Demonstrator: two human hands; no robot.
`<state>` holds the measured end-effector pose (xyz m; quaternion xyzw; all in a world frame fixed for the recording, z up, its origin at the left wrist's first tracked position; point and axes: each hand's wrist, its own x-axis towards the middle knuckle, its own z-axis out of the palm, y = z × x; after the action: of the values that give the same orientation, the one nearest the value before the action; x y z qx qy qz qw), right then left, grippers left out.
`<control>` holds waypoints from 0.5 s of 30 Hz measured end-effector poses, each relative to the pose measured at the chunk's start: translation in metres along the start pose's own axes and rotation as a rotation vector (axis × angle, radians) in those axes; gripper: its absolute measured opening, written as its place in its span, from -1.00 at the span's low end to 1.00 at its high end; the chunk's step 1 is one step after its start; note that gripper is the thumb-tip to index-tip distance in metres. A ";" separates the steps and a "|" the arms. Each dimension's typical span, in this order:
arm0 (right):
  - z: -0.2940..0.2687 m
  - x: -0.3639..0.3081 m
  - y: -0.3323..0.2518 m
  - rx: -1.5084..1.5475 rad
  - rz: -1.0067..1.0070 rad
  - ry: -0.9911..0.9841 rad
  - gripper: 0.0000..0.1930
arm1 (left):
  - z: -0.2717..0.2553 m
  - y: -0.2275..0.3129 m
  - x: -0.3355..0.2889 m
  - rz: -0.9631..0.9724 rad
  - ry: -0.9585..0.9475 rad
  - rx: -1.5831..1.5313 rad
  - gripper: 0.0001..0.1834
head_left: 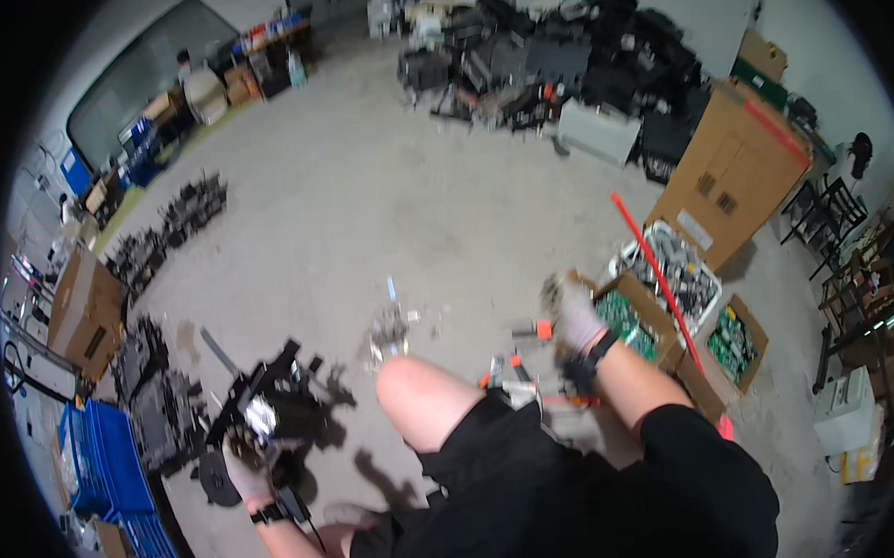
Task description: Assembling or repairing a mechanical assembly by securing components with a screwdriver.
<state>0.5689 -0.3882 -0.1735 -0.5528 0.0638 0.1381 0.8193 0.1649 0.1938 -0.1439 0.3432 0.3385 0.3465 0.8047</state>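
My left hand (246, 469), in a pale work glove with darker fingers, grips the near side of a black mechanical assembly (283, 418). A shiny silver piece shows on the assembly, which is tilted low at the left. My right hand (574, 315), gloved the same way, is over the floor at the left edge of a cardboard box (653, 315) with green circuit boards (620, 321) in it. Motion smears its fingers, so I cannot make out whether they hold anything. Hand tools with orange and black handles (519, 369) lie below that hand.
A red rod (656, 275) leans across a white bin (712, 297) of metal parts. Beside it are a tall cardboard box (737, 177) and a smaller box of boards (737, 346). Black scrap is heaped (557, 55) at the back. Blue crates (126, 458) stand at the left.
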 end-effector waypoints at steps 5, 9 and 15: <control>-0.100 -0.001 -0.012 0.234 0.219 0.294 -0.68 | 0.019 -0.009 0.011 0.362 0.072 1.150 -0.52; -0.158 -0.028 0.066 0.062 0.449 0.324 -0.63 | 0.011 -0.011 0.032 0.522 -0.051 1.720 -0.50; -0.202 -0.090 0.205 -1.132 0.730 -0.387 -0.66 | -0.050 -0.058 0.071 0.322 -0.298 1.928 -0.10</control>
<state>0.4321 -0.5174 -0.4091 -0.8032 0.0168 0.5124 0.3035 0.1826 0.2355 -0.2384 0.9337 0.3204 -0.0190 0.1586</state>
